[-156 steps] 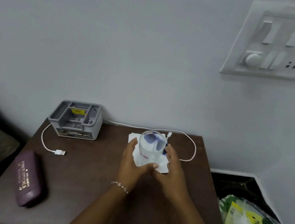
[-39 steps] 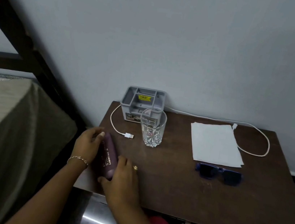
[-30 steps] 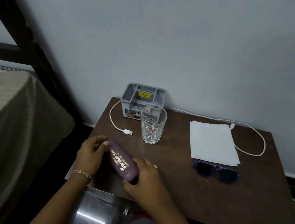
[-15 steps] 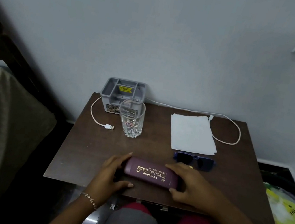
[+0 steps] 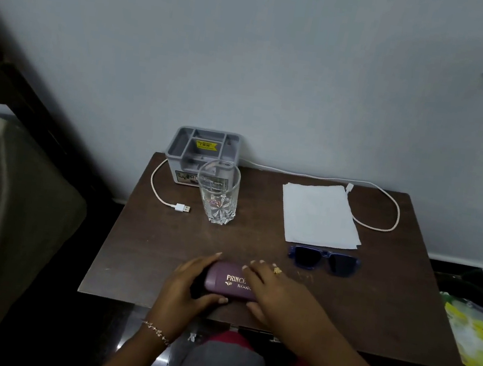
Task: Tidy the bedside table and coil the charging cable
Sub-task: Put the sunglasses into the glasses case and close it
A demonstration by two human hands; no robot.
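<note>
Both hands, left [image 5: 188, 284] and right [image 5: 274, 293], fingers wrapped around the purple glasses case [image 5: 227, 283] at lower centre, near the bench [image 5: 373, 294] edge. Cable [image 5: 384, 215] uncoiled at back. Risk: springing the case open could send it off the edge.

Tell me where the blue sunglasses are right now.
In the head view, the blue sunglasses lie on the table's right half, just in front of the white paper, apart from both.
</note>
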